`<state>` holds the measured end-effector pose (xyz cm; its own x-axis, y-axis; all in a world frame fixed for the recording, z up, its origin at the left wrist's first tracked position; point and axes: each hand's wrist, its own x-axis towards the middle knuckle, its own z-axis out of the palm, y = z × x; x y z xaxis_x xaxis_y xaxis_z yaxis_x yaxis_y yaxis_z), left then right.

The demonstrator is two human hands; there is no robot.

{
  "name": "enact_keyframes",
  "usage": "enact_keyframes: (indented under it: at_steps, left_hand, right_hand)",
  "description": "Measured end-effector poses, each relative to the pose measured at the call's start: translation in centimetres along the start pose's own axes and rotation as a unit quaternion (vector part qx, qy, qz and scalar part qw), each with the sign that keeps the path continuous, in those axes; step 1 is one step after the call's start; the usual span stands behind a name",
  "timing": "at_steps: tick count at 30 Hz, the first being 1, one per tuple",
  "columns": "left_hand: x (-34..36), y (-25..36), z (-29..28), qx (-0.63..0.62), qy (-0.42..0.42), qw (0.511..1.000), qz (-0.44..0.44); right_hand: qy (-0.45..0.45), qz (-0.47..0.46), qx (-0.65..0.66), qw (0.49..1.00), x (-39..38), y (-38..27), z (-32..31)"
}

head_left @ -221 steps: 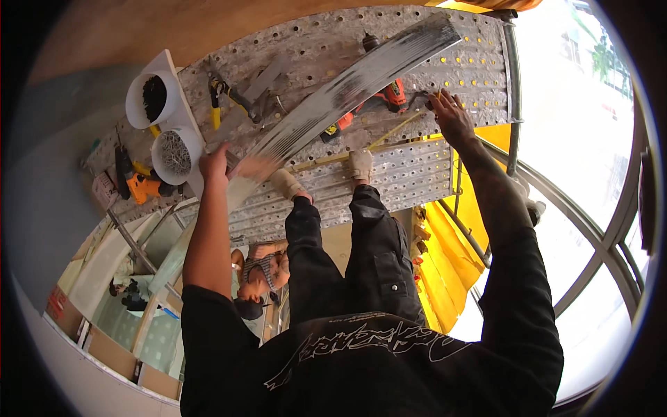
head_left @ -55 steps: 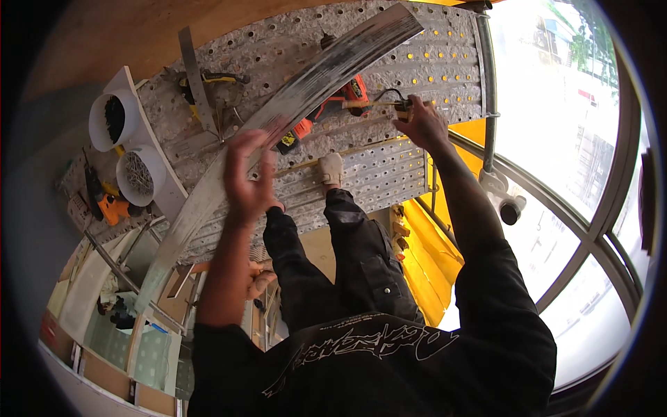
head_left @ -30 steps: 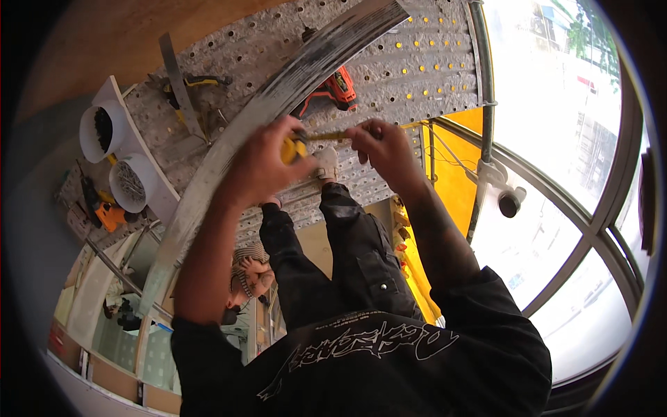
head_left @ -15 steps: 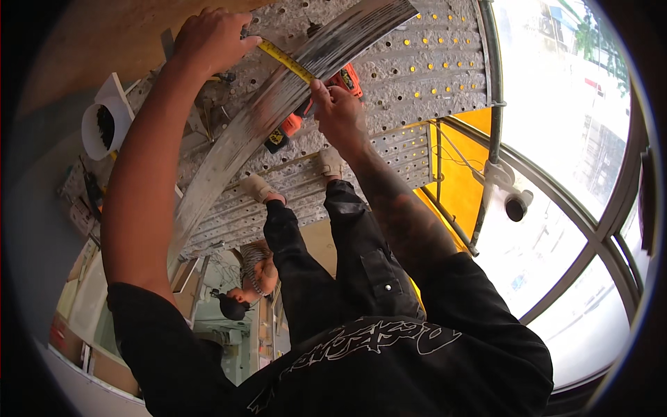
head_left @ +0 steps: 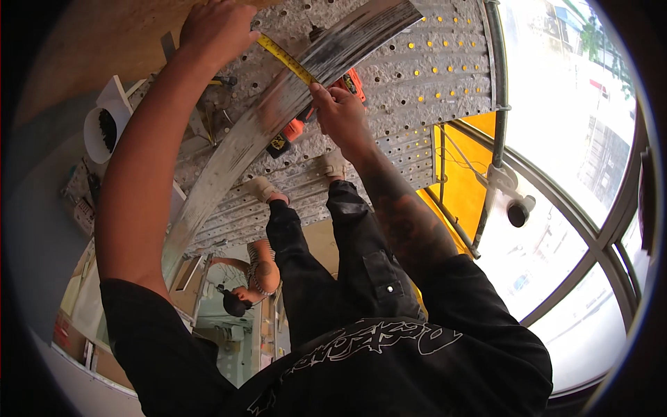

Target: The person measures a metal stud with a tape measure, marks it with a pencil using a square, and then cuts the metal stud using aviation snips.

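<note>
A yellow tape measure point(head_left: 285, 59) is stretched across a long grey-streaked board point(head_left: 253, 125), which looks curved in this view. My left hand point(head_left: 219, 29) is closed around the tape's far end; whatever else it holds is hidden. My right hand point(head_left: 342, 118) pinches the near end of the blade at the board's edge, thumb against it. Beneath the board and partly covered by it lies an orange and black power tool point(head_left: 293, 129), just left of my right hand.
I stand on a perforated metal scaffold platform point(head_left: 445, 73) with a metal pole point(head_left: 499, 132) along its right side. Hand tools point(head_left: 208, 125) and a white round-mouthed container point(head_left: 104, 132) are at the left. Another person point(head_left: 253, 281) is below. Large windows point(head_left: 556, 104) fill the right.
Both hands keep the tape across the board, with the left hand shifted only slightly. The person below has moved, one arm now reaching out to the left. The view has shifted a little.
</note>
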<state>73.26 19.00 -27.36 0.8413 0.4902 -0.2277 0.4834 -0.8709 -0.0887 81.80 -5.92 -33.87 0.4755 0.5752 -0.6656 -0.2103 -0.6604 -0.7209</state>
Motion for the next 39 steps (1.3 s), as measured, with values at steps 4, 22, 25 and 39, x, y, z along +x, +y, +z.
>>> enact_keyframes:
  at_steps: [4, 22, 25, 39]
  left_hand:
    - [0.2, 0.4, -0.4, 0.012, -0.017, 1.0, -0.006]
    - [-0.2, 1.0, -2.5, -0.056, -0.071, 0.996, -0.028]
    - [-2.6, -0.2, -3.8, -0.196, -0.165, 0.965, -0.052]
    - [-17.4, 1.9, -0.7, -0.57, -0.139, 0.801, -0.118]
  right_hand:
    - [-0.048, 0.018, 0.05, 0.997, -0.2, 0.2, -0.6]
    - [-0.026, -0.015, 0.088, 0.996, -0.5, 0.4, -1.5]
    - [-0.043, 0.001, 0.179, 0.983, -1.6, 0.7, -3.0]
    - [-0.118, -0.105, -0.049, 0.986, -8.1, -1.1, -10.0]
